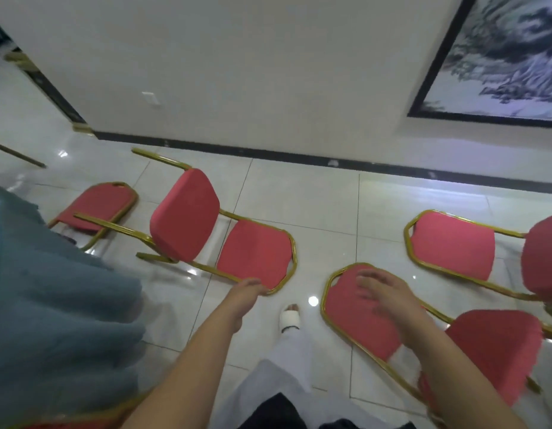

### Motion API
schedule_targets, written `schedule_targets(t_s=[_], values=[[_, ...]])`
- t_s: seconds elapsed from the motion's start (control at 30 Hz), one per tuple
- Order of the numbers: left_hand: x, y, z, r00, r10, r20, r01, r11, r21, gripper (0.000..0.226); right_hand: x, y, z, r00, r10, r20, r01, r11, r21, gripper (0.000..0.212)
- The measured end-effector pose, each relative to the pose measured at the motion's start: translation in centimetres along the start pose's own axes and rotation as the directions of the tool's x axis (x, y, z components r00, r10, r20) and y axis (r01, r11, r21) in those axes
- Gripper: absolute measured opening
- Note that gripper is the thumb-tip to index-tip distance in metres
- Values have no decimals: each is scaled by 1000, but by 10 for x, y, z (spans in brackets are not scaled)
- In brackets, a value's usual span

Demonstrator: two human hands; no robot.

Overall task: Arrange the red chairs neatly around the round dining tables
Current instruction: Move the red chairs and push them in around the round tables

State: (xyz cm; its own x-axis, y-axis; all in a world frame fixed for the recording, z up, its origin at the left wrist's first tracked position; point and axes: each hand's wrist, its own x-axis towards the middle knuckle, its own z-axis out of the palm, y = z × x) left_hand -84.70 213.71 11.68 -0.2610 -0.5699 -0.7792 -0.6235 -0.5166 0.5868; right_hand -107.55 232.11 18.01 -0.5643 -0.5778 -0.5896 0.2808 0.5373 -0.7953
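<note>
The left hand (245,289) curls around the gold frame atop the padded back of a red chair (206,233) on the glossy tiled floor (315,205). The right hand (384,294), blurred with fingers spread, hovers over a second chair (355,314) alongside.

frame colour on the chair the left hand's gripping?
Gold: the frame of the chair the left hand grips, red padding inside. Head view.

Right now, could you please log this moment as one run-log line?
left hand: grips middle chair frame | right hand: open over near chair, contact unclear | both chairs tipped on floor
</note>
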Motion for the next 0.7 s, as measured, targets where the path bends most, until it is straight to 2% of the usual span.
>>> schedule_targets(t_s=[0.13,0.3,0.4,0.6,0.7], values=[[57,83,-25,1000,26,2,-26,997,-69,33,66,-85,14,996,26,82,-13,988,-152,8],[114,159,-56,993,63,-102,-83,976,-201,26,131,-165,35,997,-49,54,57,987,-150,12],[134,180,-64,990,56,-130,-86,966,-242,26,166,-187,48,993,-25,115,46,982,-182,16],[154,187,-70,977,-151,-147,90,930,-357,30,265,-229,78,969,42,243,42,943,-331,20],[165,198,-81,946,-213,-245,67,867,-495,18,328,-265,108,925,59,375,112,902,-417,16]])
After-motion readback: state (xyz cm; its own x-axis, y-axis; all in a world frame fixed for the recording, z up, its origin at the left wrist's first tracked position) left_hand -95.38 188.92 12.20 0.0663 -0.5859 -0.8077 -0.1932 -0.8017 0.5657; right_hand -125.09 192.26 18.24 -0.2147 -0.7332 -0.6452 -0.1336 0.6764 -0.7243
